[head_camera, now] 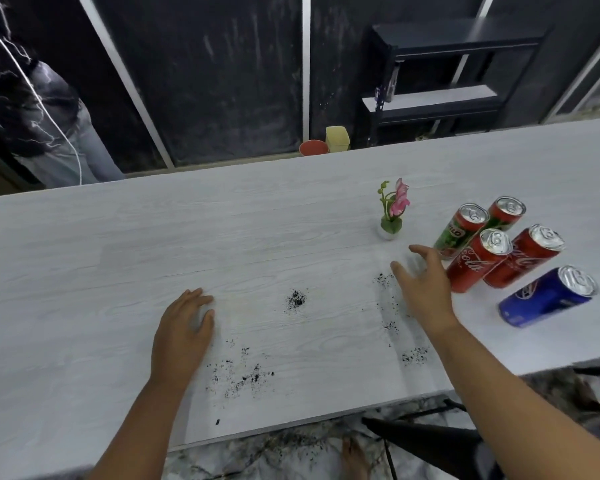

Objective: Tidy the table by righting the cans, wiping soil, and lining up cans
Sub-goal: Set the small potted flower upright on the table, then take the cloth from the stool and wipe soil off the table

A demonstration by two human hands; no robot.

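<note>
Several cans stand upright in a cluster at the right of the white table (118, 258): a green Milo can (458, 232), a second Milo can (506, 213) behind it, two red Coca-Cola cans (475, 263) (523, 258) and a blue can (544, 297) nearest the right edge. Dark soil lies scattered in patches (296, 299) (243, 375) (414, 355) near the front. My right hand (423, 282) hovers open over soil specks, just left of the red cans, slightly blurred. My left hand (184, 327) rests flat and open on the table, left of the soil.
A small potted pink flower (392, 216) stands behind my right hand. The table's front edge runs close to my arms, with a dark chair (430, 441) below it. A black shelf unit (440, 74) and a red and a yellow container (336, 138) sit beyond the far edge.
</note>
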